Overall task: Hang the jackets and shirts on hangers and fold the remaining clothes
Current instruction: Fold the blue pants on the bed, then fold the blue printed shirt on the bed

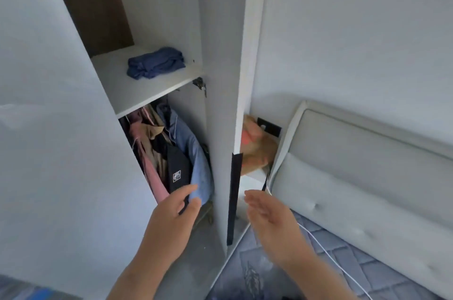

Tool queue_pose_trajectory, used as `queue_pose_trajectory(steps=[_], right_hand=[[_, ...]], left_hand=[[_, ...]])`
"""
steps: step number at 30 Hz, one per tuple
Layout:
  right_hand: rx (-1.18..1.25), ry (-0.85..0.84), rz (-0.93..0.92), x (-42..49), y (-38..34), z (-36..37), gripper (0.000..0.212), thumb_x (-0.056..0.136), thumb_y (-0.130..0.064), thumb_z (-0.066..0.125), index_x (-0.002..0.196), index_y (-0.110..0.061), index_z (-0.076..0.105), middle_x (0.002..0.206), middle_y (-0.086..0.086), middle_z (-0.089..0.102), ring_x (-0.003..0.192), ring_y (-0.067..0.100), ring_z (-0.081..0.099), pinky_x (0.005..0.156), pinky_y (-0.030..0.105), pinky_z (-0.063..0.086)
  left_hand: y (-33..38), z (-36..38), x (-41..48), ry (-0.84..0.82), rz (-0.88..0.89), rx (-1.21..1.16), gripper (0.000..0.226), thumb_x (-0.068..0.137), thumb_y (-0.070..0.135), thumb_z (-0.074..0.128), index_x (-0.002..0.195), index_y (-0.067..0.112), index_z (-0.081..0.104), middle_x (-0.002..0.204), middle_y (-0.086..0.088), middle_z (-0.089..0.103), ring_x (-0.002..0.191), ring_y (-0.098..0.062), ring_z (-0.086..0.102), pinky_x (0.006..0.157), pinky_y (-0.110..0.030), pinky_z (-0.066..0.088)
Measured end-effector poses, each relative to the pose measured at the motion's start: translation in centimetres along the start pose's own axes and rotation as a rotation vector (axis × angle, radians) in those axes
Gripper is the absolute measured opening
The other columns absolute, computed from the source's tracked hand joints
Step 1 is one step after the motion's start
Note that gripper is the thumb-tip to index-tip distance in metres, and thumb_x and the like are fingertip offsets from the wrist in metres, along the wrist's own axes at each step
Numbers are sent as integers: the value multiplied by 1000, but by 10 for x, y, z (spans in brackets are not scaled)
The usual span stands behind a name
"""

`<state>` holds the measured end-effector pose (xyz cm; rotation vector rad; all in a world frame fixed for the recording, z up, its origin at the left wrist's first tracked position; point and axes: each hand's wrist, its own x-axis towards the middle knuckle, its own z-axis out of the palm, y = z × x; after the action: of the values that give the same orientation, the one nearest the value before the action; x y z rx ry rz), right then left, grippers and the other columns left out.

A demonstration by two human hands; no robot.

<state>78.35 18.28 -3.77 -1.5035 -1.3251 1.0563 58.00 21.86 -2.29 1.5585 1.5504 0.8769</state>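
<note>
Inside the open white wardrobe (220, 116), several garments hang below a shelf: a light blue shirt (196, 152), a black garment with a small logo patch (177, 169), a pink one (149, 167) and a tan one (153, 138). My left hand (174, 211) reaches into the wardrobe and pinches the lower edge of the blue shirt between thumb and fingers, next to the black garment. A folded dark blue cloth (157, 63) lies on the shelf above. My right hand (267, 216) hovers outside the wardrobe's side panel, fingers relaxed, holding nothing.
The wardrobe door (61, 152) stands open on the left. A grey padded headboard (367, 177) and quilted bed (318, 263) fill the right, with a white cable (326, 250) across it. A brown paper bag (257, 150) sits on a nightstand behind the black-edged side panel.
</note>
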Motion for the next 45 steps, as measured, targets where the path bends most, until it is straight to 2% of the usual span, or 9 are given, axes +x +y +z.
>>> queue_pose_trajectory(steps=[3, 8, 15, 25, 28, 35, 39, 42, 45], right_hand=[[28, 92, 108, -57, 44, -22, 26, 95, -11, 57, 111, -30, 63, 112, -13, 69, 102, -3, 63, 88, 12, 46], [47, 206, 247, -141, 115, -35, 23, 92, -6, 60, 112, -15, 67, 106, -9, 71, 96, -6, 65, 83, 7, 46], [11, 271, 378, -220, 190, 11, 33, 90, -3, 58, 97, -34, 65, 96, -15, 72, 95, -6, 65, 85, 11, 48], [-56, 315, 466, -291, 316, 112, 32, 90, -5, 58, 91, -37, 65, 92, -31, 68, 89, -8, 64, 77, 7, 45], [-32, 296, 497, -309, 349, 134, 31, 90, -7, 58, 94, -37, 66, 94, -31, 68, 90, -8, 64, 76, 9, 45], [-23, 214, 528, -340, 431, 164, 32, 91, -11, 58, 91, -42, 63, 89, -37, 66, 86, -10, 63, 72, 6, 46], [-66, 157, 509, -349, 481, 177, 30, 90, -14, 57, 87, -43, 63, 87, -34, 66, 81, -4, 64, 70, 10, 49], [-80, 142, 487, -346, 517, 183, 28, 89, -13, 57, 89, -40, 64, 85, -31, 68, 81, -1, 65, 67, 7, 48], [-133, 121, 440, -331, 559, 192, 27, 88, -13, 57, 92, -39, 64, 84, -25, 70, 83, -1, 65, 73, 8, 48]], left_hand=[[-6, 23, -45, -62, 8, -10, 26, 93, 27, 58, 108, 48, 59, 101, 27, 61, 102, 4, 58, 85, -16, 42], [-39, 61, -99, -200, -18, 26, 28, 96, 26, 54, 122, 35, 60, 119, 17, 59, 113, -5, 54, 89, -19, 39], [-132, 88, -147, -383, -85, 68, 23, 97, 23, 52, 117, 30, 60, 106, 26, 57, 93, 24, 48, 73, 3, 36], [-306, 123, -213, -485, -179, -37, 19, 95, 18, 55, 88, 32, 65, 81, 23, 67, 75, 19, 59, 62, 2, 38], [-347, 136, -243, -514, -184, -20, 18, 92, 29, 54, 75, 24, 55, 69, 12, 52, 65, -8, 48, 66, -19, 38], [-437, 193, -312, -616, -277, 56, 17, 95, 18, 55, 105, 30, 62, 103, 19, 62, 97, 12, 54, 79, 0, 36], [-482, 224, -316, -622, -273, 103, 15, 95, 23, 54, 101, 34, 61, 101, 20, 61, 101, 1, 57, 91, -16, 42], [-517, 254, -306, -624, -218, 123, 14, 95, 25, 54, 92, 38, 57, 94, 19, 59, 91, 2, 56, 78, -8, 38], [-559, 293, -285, -617, -173, 98, 19, 95, 25, 55, 114, 30, 59, 104, 13, 57, 98, -2, 54, 81, -14, 38]])
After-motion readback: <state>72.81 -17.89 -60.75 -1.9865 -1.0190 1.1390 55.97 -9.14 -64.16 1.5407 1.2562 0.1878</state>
